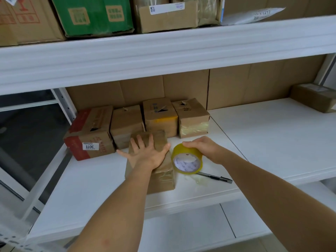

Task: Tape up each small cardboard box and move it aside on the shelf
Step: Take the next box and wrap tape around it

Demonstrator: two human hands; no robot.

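White metal shelf (272, 135) backed by cardboard sheets (236, 88) holds boxes.

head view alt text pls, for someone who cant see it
A person's left hand presses flat on a small cardboard box on a white shelf, while the right hand grips a yellow tape roll beside it. More boxes stand behind.

Green carton (94, 15) above; knife (215, 177) on shelf.

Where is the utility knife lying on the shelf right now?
In the head view, the utility knife lies on the white shelf, just right of the tape roll held by the right hand.
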